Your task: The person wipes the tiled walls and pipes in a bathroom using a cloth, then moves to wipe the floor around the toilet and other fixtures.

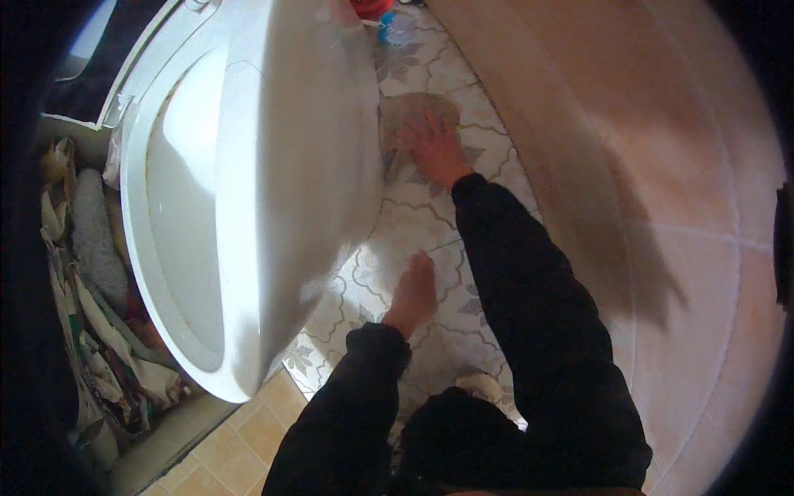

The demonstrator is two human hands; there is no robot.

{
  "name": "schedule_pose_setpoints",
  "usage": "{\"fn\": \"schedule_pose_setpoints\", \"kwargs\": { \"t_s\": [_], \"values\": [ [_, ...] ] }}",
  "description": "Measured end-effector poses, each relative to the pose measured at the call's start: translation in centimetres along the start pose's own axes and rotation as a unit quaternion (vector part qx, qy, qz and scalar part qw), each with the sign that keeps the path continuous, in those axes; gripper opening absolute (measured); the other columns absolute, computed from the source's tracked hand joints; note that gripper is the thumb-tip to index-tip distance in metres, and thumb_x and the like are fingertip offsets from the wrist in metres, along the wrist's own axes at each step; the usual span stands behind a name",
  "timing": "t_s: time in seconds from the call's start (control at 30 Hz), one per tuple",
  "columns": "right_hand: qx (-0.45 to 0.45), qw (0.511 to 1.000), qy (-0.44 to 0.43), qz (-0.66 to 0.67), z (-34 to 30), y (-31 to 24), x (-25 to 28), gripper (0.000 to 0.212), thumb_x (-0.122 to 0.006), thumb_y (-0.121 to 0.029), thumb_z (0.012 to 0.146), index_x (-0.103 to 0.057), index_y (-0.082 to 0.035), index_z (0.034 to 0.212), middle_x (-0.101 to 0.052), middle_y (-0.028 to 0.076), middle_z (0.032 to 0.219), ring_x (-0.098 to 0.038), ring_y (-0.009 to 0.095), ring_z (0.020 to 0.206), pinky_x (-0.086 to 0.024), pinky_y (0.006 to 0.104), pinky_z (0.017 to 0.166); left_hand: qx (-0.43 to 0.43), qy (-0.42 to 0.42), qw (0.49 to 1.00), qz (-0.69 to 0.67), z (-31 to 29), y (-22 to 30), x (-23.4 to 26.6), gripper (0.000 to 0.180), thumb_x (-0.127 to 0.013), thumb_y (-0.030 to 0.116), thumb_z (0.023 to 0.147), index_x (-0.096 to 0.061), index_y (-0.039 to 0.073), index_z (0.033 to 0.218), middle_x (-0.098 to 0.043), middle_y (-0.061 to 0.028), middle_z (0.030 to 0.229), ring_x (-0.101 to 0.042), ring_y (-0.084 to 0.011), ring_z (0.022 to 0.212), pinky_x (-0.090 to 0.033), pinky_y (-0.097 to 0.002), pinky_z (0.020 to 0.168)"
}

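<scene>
My right hand (432, 147) lies flat with its fingers spread on a greyish-brown cloth (404, 107). The cloth rests on the patterned tile floor (418, 202), close to the white basin's side. Nearer to me, my left hand (413, 293) is low over the same floor, beside the lower part of the basin. Its fingers are blurred, and whether it touches the tiles I cannot tell. Both forearms wear dark sleeves.
A large white basin (242, 198) fills the left side. Past it stands a container of bags and a grey fluffy item (101, 240). A pinkish tiled wall (686, 190) bounds the right. Red (372, 7) and blue (386, 29) things lie at the far end.
</scene>
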State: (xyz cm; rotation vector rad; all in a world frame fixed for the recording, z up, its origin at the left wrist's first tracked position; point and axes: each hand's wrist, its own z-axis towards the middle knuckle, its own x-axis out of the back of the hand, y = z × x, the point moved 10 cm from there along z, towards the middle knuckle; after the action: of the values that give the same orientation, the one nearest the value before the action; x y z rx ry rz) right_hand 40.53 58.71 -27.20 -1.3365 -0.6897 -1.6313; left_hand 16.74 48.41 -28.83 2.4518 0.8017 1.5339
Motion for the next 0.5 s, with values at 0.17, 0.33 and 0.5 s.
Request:
{"fn": "schedule_pose_setpoints", "kwargs": {
  "t_s": [0.17, 0.33, 0.5],
  "values": [
    [-0.007, 0.999, -0.042, -0.033, 6.3, 3.3, -2.4, 0.049, -0.058, -0.022, 0.091, -0.052, -0.026, 0.14, -0.047, 0.005, 0.147, -0.035, 0.038, 0.14, -0.032, 0.0602, 0.108, -0.056, 0.038, 0.998, 0.02, -0.9, -0.1, -0.9, 0.062, -0.047, 0.001, 0.085, -0.031, -0.013, 0.143, -0.028, -0.0337, 0.151, -0.028, -0.0451, 0.142, -0.035, -0.0483, 0.111],
    [-0.031, 0.999, -0.01, 0.003, 10.4, 7.4, -1.9, 0.049, -0.057, -0.027, 0.092, -0.051, -0.024, 0.141, -0.045, 0.007, 0.149, -0.036, 0.039, 0.139, -0.035, 0.0607, 0.106, -0.031, 0.042, 0.998, 0.024, -1.6, -0.9, -2.4, 0.063, -0.046, 0.003, 0.088, -0.028, -0.012, 0.146, -0.023, -0.0296, 0.156, -0.025, -0.0431, 0.145, -0.035, -0.0502, 0.11],
    [-0.065, 0.997, -0.017, -0.032, 10.0, 11.0, -0.7, 0.054, -0.058, -0.034, 0.092, -0.047, -0.025, 0.143, -0.043, 0.009, 0.149, -0.037, 0.041, 0.137, -0.036, 0.0612, 0.105, -0.013, 0.088, 0.996, 0.023, -1.6, -0.6, -3.0, 0.063, -0.046, 0.004, 0.089, -0.029, -0.009, 0.147, -0.02, -0.0261, 0.158, -0.023, -0.042, 0.146, -0.036, -0.0531, 0.108]
  ]
}}
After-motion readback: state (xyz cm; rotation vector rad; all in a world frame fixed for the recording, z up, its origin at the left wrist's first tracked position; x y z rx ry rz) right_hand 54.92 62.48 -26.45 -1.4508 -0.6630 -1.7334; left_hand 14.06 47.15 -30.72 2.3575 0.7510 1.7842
